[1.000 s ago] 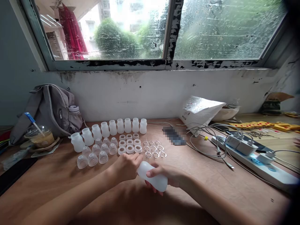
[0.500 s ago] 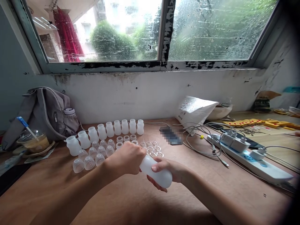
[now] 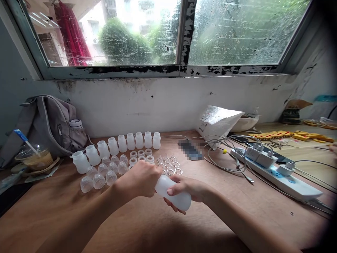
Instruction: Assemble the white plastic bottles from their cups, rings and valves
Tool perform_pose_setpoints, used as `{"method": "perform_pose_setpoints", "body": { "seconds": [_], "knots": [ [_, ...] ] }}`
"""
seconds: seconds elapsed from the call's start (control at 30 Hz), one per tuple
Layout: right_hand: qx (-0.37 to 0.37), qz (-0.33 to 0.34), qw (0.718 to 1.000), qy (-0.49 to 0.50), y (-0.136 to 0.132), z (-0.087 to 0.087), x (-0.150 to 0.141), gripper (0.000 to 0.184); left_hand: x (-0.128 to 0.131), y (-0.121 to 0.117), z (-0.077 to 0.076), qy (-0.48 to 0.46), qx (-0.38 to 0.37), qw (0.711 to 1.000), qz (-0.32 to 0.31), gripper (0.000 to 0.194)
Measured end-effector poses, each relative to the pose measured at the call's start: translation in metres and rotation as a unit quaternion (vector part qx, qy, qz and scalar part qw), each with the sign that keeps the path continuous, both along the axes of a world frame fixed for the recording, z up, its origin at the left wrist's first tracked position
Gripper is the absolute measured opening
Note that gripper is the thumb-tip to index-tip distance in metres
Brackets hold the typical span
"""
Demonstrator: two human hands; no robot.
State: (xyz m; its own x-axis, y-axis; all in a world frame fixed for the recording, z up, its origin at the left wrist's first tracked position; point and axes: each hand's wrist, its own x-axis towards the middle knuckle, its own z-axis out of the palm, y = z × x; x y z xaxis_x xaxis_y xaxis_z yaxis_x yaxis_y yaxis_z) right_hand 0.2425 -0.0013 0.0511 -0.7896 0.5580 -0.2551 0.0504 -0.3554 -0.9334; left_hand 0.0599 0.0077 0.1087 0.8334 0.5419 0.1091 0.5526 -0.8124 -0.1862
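Note:
A frosted white baby bottle (image 3: pixel 182 201) is held tilted above the tabletop, its base toward the lower right. My right hand (image 3: pixel 191 189) wraps round its body, thumb on top and fingers beneath. At the other end my left hand (image 3: pixel 142 178) is closed in a fist over the neck, which it hides. Beyond my hands stand a row of similar bottles (image 3: pixel 121 144), clear dome caps (image 3: pixel 99 181), white collar rings (image 3: pixel 141 153) and clear nipples with round rims (image 3: pixel 166 164), several of each. My left hand partly covers the nearest collar rings.
To the right are a power strip (image 3: pixel 276 175) with chargers, looped cables (image 3: pixel 226 165), a blurred phone (image 3: pixel 191 150) and a silvery white pouch (image 3: pixel 218 121). A backpack (image 3: pixel 47 123) and a drink cup (image 3: pixel 35 158) sit at left. Yellow parts (image 3: pixel 273 135) lie far right.
The view has shifted slightly. Both hands keep their grip on the bottle, with little visible change in its position between them.

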Motion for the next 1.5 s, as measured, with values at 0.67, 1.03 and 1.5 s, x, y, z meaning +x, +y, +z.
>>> {"method": "perform_pose_setpoints", "body": {
  "seconds": [0.67,1.03,1.5],
  "knots": [
    [0.490,-0.199,0.780,-0.336,0.008,-0.031,-0.010,0.051,-0.012,0.040,-0.026,-0.003,-0.170,0.984,0.042,0.045],
    [0.424,-0.204,0.846,-0.252,0.005,-0.022,-0.009,0.038,-0.028,0.041,0.001,-0.067,-0.180,0.980,0.049,0.009],
    [0.468,-0.247,0.825,-0.199,0.003,-0.014,-0.007,0.043,-0.034,0.042,0.010,-0.149,-0.264,0.949,0.090,0.047]
  ]
}}
